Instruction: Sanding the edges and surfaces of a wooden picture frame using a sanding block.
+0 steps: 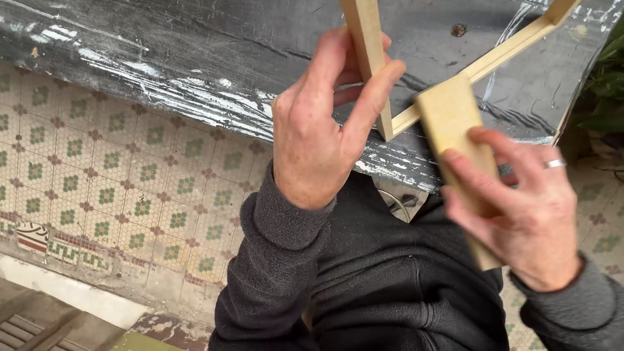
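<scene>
1. Bench (162, 58): we are looking down on a dark, worn top streaked with white scuffs, running across the upper part of the view. It is carrying the frame.

2. Tiled floor (97, 169): cream tiles with green and reddish flower patterns are showing below the bench edge on our left, and again at the far right.

3. Wooden frame (500, 52): pale, slim rails are meeting in a corner just at the bench's near edge. One rail is rising out of the top of the view, the other is running up to the right. The corner is looking already joined; we cannot tell whether the rest of the frame is closed, since it is passing out of view.

4. Left hand (318, 136): we are pinching the upright rail near the corner, thumb on one face and fingers curled around the other.

5. Right hand (526, 214): we are gripping the wooden block (455, 136), fingers wrapped over its lower half. A ring (554, 163) is sitting on one finger. The hand is blurring slightly.

6. The block's upper end is lying against the frame's angled rail beside the corner. We judge the surface work here to be under way and unfinished.
</scene>
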